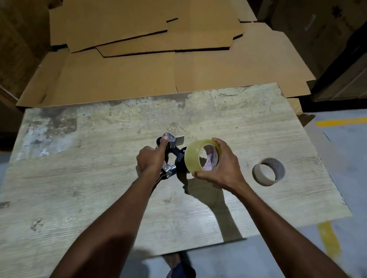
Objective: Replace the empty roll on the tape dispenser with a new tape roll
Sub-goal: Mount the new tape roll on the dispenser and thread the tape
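Left hand (150, 161) is wrapped round the tape dispenser (172, 153), thumb up along its metal frame, pinning it to the wooden table (78, 183). Just right of it, at the dark hub, stands the new clear tape roll (192, 156) on edge. Its axis looks lined up with the hub, and the right hand (222, 171) grips it rim to rim. Further right, well apart, the empty cardboard core (268, 171) lies flat, nothing inside.

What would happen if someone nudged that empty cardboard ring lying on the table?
It would probably slide, not roll, since the empty cardboard ring seems to lie flat on its end. It looks light: a thin wall, no tape left. A hard squeeze might dent it.
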A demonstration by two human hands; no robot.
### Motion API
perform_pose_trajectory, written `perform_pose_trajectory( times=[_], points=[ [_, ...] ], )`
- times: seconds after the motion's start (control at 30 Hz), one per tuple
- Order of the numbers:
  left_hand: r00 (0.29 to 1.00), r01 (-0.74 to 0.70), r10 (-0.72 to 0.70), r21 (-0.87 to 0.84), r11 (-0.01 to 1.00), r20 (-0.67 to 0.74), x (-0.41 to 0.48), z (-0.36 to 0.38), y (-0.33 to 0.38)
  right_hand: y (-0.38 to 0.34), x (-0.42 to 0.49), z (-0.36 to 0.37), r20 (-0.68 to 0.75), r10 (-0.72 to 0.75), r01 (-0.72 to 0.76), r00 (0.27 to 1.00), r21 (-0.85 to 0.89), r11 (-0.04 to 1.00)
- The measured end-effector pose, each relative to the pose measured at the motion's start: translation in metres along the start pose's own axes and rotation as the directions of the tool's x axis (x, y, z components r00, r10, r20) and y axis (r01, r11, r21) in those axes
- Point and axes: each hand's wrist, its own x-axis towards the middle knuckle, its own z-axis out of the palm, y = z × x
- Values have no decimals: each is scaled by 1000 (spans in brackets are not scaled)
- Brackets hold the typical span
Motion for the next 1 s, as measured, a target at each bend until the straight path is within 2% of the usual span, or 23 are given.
perform_pose_trajectory(
  times=[0.2, 0.33, 0.47, 0.7, 0.8, 0.9, 1.0],
  points=[
    [996, -77, 75, 36, 996, 39, 4, -5, -7, -12, 1, 9, -16, -31, 31, 999, -27, 999],
    [993, -117, 117, 42, 992, 12, 3, -4, -9, -22, 6, 10, -10, -93, 91, 996, -155, 984],
    [993, -115, 115, 60, 992, 6, 2, -4, -7, -22, 14, 22, 33, -15, 24, 999, -273, 962],
    [993, -119, 118, 23, 993, 29, 4, -6, -10, -19, 22, 41, 4, -15, 16, 1000, -270, 963],
    [979, -201, 200, 42, 979, 36, -1, -12, -17, -17, 26, 44, 1, -26, 25, 1000, -257, 966],
    [937, -348, 350, 102, 932, 3, -9, -17, -24, -14, 29, 45, 1, -27, 27, 1000, -239, 971],
    [915, -397, 389, 74, 915, 104, -16, -16, -27, -13, 29, 44, 16, -23, 26, 1000, -189, 982]
  ],
)
